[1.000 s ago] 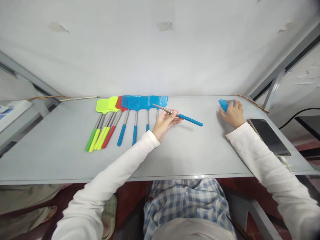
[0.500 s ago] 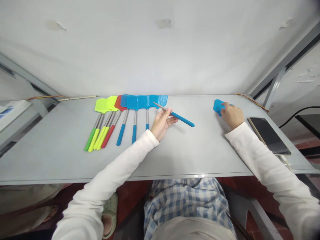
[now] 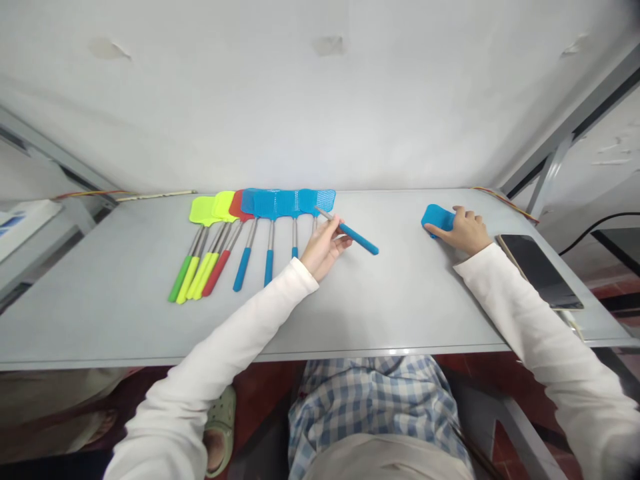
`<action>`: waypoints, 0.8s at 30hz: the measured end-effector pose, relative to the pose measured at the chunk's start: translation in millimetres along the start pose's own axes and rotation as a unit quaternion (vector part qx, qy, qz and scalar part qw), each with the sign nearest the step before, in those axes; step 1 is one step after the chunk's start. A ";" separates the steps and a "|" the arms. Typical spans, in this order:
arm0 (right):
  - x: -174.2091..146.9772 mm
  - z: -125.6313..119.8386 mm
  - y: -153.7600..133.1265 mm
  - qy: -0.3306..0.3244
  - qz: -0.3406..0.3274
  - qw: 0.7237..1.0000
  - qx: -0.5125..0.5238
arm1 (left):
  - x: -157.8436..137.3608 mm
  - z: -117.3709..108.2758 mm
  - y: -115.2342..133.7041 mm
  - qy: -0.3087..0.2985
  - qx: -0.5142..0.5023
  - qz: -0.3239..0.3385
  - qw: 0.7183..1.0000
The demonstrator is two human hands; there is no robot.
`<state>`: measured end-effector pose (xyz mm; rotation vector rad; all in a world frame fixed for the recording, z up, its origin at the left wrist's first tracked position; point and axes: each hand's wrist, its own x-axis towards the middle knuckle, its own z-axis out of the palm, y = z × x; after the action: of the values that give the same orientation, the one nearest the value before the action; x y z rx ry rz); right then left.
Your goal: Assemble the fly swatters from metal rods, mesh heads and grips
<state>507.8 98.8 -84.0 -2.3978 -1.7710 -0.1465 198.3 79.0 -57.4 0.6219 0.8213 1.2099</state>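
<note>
Step in hand, by judgement: joining a swatter handle to its head. The left hand point(image 3: 324, 245) has fingers closed around a slim rod handle point(image 3: 350, 232), steel with a blue rubbery grip, lifted at table centre. The right hand point(image 3: 463, 230) curls over a blue mesh swatter head point(image 3: 436, 218), far right. Next move calls for aligning both. Finished swatters point(image 3: 250, 227) lie left; a phone point(image 3: 540, 270) lies right on the table point(image 3: 125, 300).

We cannot see the middle of the thin metal rod with a blue grip point(image 3: 357, 237), covered by the left hand point(image 3: 324, 243). The right hand point(image 3: 464, 230) hides part of the blue mesh swatter head point(image 3: 436, 218). The overlapping flat swatter heads point(image 3: 260, 203) mask one another.
</note>
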 end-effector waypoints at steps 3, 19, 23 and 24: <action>7.6 6.5 4.0 0.025 0.022 0.999 0.012 | 1.4 -1.3 -1.3 -0.017 0.002 0.020 1.000; 18.7 -4.4 16.3 -0.001 0.046 0.998 0.039 | -3.6 -3.2 45.4 -0.061 0.270 0.176 0.945; 19.2 -8.7 15.4 0.019 0.053 0.996 0.073 | 3.5 -19.2 49.6 -0.041 0.572 0.346 0.743; 21.1 -10.1 16.4 0.027 0.045 0.995 0.084 | 5.4 -22.8 48.3 -0.036 0.637 0.363 0.679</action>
<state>529.9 112.1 -71.6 -2.3259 -1.5802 -0.0480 153.5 96.3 -33.3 2.3158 1.3785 1.1083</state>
